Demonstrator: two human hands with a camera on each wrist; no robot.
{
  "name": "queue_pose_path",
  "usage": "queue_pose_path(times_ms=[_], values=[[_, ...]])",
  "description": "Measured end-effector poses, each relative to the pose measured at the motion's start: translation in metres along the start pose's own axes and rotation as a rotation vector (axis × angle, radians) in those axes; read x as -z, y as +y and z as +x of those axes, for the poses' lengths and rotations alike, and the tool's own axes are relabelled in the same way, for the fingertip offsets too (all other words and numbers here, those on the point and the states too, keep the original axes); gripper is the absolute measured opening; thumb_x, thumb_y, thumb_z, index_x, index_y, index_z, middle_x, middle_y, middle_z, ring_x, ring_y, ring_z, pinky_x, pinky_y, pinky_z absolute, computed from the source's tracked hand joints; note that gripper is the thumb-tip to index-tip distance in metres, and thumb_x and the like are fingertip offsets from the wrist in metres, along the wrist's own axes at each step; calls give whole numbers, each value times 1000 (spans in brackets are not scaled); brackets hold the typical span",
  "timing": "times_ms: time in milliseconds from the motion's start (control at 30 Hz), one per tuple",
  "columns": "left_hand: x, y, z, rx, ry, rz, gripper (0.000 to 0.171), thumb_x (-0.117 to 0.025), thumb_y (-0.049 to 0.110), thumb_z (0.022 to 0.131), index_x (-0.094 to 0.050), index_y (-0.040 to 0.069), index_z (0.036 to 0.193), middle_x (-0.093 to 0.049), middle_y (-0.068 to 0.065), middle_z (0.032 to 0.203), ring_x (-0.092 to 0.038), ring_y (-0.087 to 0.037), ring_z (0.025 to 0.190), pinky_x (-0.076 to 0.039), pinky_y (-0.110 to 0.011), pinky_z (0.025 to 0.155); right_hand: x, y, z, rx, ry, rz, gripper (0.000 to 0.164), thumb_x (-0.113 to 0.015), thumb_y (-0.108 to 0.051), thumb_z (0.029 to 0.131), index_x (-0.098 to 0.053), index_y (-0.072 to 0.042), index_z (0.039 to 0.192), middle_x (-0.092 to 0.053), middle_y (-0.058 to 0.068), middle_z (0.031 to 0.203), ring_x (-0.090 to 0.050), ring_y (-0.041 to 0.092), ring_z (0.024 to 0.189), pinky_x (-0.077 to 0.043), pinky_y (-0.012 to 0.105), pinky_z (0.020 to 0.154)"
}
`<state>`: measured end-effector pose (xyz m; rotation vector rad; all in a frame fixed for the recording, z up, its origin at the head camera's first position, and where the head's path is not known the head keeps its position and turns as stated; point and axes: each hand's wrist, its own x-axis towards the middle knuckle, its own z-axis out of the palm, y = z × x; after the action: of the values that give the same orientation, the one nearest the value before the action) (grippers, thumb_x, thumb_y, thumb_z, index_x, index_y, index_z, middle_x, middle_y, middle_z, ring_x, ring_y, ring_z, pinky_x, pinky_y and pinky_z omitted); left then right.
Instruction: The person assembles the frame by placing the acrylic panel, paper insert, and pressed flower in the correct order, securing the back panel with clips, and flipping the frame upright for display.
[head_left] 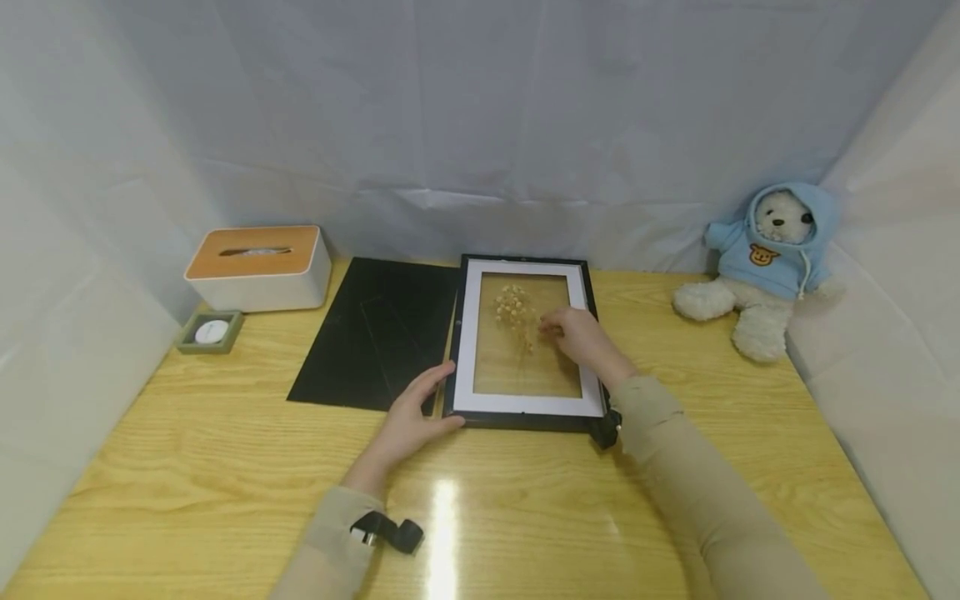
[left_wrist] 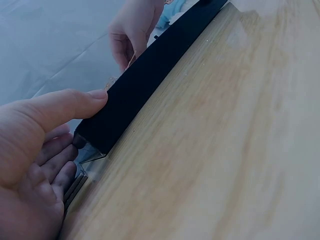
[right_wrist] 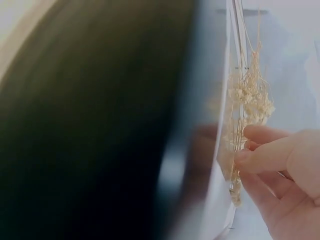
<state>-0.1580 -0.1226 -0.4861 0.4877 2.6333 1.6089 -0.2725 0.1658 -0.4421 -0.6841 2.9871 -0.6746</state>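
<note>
A black picture frame (head_left: 491, 420) with a white mat (head_left: 467, 350) inside it lies flat on the table. On the glassy middle of the frame rests a bunch of small cream dried flowers (head_left: 512, 305). My left hand (head_left: 412, 421) holds the near left corner, thumb along the front edge and fingers at the left side. Over the right half of the frame, my right hand (head_left: 581, 337) pinches a thin dried flower sprig (right_wrist: 235, 192) between thumb and fingers. Left of the frame lies a black backing board (head_left: 337, 333), partly under my left hand.
A white tissue box (head_left: 262, 292) with a wooden top stands at the back left, near a small green square dish (head_left: 191, 346) holding a round white piece. At the back right sits a plush toy (head_left: 765, 283) in a blue hoodie. Pale sheeting surrounds the wooden table (head_left: 225, 467).
</note>
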Motion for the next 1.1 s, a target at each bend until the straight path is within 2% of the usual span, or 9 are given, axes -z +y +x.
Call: queue_pose_path(times_ms=[167, 333, 433, 600, 700, 767, 900, 1000, 1100], values=[[0, 1, 0, 12, -4, 5, 78, -83, 13, 74, -46, 12, 142, -41, -10, 146, -40, -29, 132, -32, -42, 109, 3, -1, -2, 0, 15, 30, 39, -52, 18, 83, -67, 1, 114, -60, 17, 125, -55, 34, 115, -45, 44, 97], [0, 2, 0, 21, -9, 9, 78, -84, 14, 74, -46, 14, 142, -41, -9, 147, -40, -29, 132, -31, -42, 109, 10, -2, -8, -93, 60, 75, 25, -51, 10, 88, -68, 2, 105, -63, 18, 107, -59, 31, 97, -50, 42, 84], [0, 2, 0, 20, -7, 7, 78, -84, 15, 74, -46, 14, 142, -41, -9, 147, -40, -29, 131, -32, -43, 109, 13, -2, -12, -150, 2, 73, 22, -49, 5, 91, -68, 1, 100, -65, 17, 104, -59, 29, 93, -50, 41, 79], [0, 2, 0, 22, -3, 3, 78, -84, 14, 74, -47, 14, 142, -41, -9, 146, -40, -29, 131, -32, -43, 109, 11, 1, -14, -137, -81, 56, 27, -48, 2, 91, -68, 0, 108, -65, 18, 113, -59, 29, 99, -49, 40, 81], [0, 1, 0, 20, -4, 4, 78, -84, 15, 74, -46, 14, 142, -41, -9, 147, -40, -29, 131, -31, -43, 109, 10, 2, -13, -128, -88, 66, 32, -47, 2, 91, -67, -1, 116, -64, 19, 115, -56, 25, 82, -46, 35, 68], [0, 1, -1, 19, -5, 5, 78, -84, 16, 74, -46, 14, 142, -41, -9, 147, -40, -29, 131, -31, -43, 109, 9, 3, -12, -121, -91, 68, 34, -47, 2, 91, -65, -1, 119, -64, 19, 115, -48, 21, 69, -40, 31, 59], [0, 1, -1, 12, -3, -1, 79, -84, 15, 74, -46, 13, 142, -41, -9, 147, -41, -29, 131, -31, -43, 110, 7, 4, -12, -85, -93, 62, 38, -47, 4, 89, -63, -1, 123, -64, 19, 112, -35, 14, 55, -33, 28, 52], [0, 1, -1, 9, -3, -3, 78, -84, 15, 74, -46, 13, 142, -41, -9, 146, -41, -29, 131, -31, -43, 110, 9, 6, -14, -55, -78, 82, 40, -47, 6, 88, -61, 1, 125, -63, 21, 118, -39, 17, 57, -37, 30, 55], [1, 2, -1, 7, -6, 0, 78, -84, 15, 74, -46, 13, 142, -41, -9, 147, -40, -30, 132, -31, -44, 109, 12, 8, -20, -41, -42, 146, 39, -47, 6, 88, -60, 3, 125, -59, 21, 124, -59, 27, 82, -49, 37, 71]])
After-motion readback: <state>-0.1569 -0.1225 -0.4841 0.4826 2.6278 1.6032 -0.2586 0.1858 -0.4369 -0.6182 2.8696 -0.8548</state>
